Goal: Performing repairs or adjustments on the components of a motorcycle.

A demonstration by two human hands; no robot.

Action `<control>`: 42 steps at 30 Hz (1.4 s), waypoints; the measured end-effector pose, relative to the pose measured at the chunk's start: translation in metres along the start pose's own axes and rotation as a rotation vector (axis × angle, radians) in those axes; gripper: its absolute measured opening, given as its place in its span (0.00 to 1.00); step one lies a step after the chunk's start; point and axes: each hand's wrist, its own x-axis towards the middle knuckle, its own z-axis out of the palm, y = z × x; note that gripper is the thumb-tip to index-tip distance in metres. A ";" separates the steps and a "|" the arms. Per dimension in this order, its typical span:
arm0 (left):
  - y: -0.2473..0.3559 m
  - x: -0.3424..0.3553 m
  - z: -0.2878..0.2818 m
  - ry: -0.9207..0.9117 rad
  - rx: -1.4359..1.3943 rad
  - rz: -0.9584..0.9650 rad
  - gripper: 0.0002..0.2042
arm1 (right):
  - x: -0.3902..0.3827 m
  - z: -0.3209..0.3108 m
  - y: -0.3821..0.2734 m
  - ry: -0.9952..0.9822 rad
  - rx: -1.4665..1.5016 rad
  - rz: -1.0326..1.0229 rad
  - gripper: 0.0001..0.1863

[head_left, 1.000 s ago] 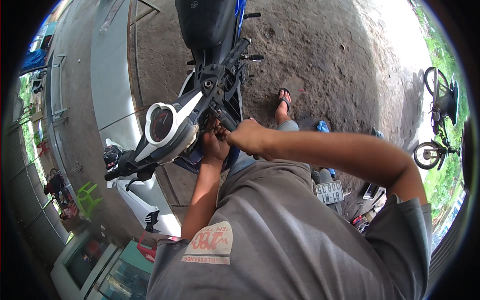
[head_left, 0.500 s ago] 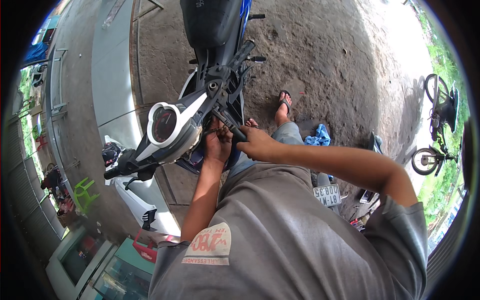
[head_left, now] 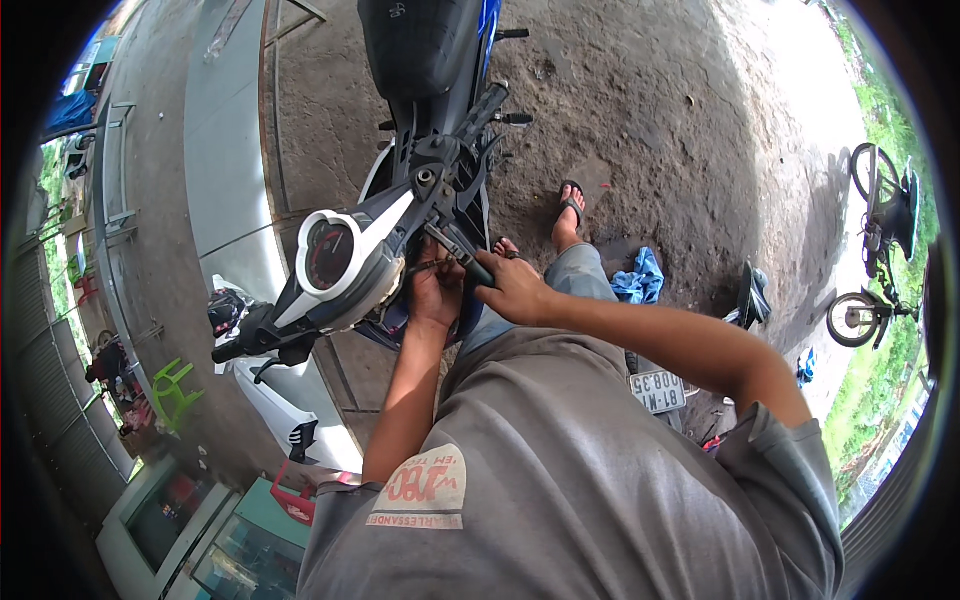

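Note:
The motorbike (head_left: 425, 60) stands in front of me, its white-rimmed round instrument cluster (head_left: 330, 255) left of my hands. My left hand (head_left: 435, 295) is tucked under the handlebar at the cluster's right, fingers curled around a small dark part that I cannot make out. My right hand (head_left: 515, 288) is closed on the black right handlebar grip (head_left: 472, 258), just right of my left hand. The black left grip (head_left: 228, 349) sticks out at the lower left of the cluster. My feet in black sandals (head_left: 572, 205) are on the rough ground beside the bike.
Grey panels (head_left: 220, 160) and white fairing pieces (head_left: 260, 390) lie at the left, with a green plastic chair (head_left: 178, 398) and glass cabinets (head_left: 240, 550). Blue cloth (head_left: 635, 280), a number plate (head_left: 657, 391) and dark parts (head_left: 750, 295) lie at the right. Another motorbike (head_left: 875, 250) stands farther right.
My right hand has shifted slightly right and down along the grip, and my right elbow has come inward. More of the blue cloth shows. My left hand has stayed under the handlebar.

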 end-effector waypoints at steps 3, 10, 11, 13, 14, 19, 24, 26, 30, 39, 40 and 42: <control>-0.002 -0.002 0.006 0.156 0.042 -0.002 0.10 | -0.006 -0.020 -0.058 -0.075 0.170 0.387 0.19; -0.002 -0.003 0.008 0.308 0.069 -0.004 0.11 | 0.009 -0.022 -0.058 -0.313 -0.268 0.375 0.17; -0.003 -0.002 0.004 0.311 0.067 0.001 0.11 | 0.002 -0.018 -0.045 -0.176 -0.149 0.293 0.17; -0.005 0.000 -0.008 0.171 0.007 -0.027 0.14 | 0.000 -0.008 -0.016 -0.036 -0.028 0.205 0.18; -0.005 0.002 -0.007 0.169 0.007 -0.027 0.14 | 0.002 -0.003 0.002 0.000 -0.013 0.064 0.19; -0.003 -0.001 0.006 0.142 0.028 -0.022 0.14 | 0.001 -0.003 0.002 0.039 -0.029 -0.077 0.20; -0.006 -0.002 -0.001 0.265 0.061 -0.025 0.14 | 0.003 -0.040 -0.088 -0.160 0.261 0.536 0.18; -0.008 0.001 -0.001 0.148 0.112 0.093 0.15 | 0.012 -0.058 -0.124 -0.301 0.228 0.800 0.19; -0.007 -0.001 0.001 0.250 0.130 0.074 0.17 | 0.006 -0.041 -0.085 -0.205 0.160 0.616 0.18; -0.001 -0.001 0.001 -0.037 0.100 0.007 0.17 | 0.016 -0.008 0.027 -0.041 -0.023 -0.182 0.20; -0.001 -0.002 0.002 -0.017 0.094 0.001 0.17 | 0.013 -0.008 0.023 -0.021 -0.002 -0.152 0.18; -0.002 0.000 0.002 -0.001 0.089 -0.011 0.16 | 0.003 -0.007 0.010 0.029 -0.063 -0.067 0.18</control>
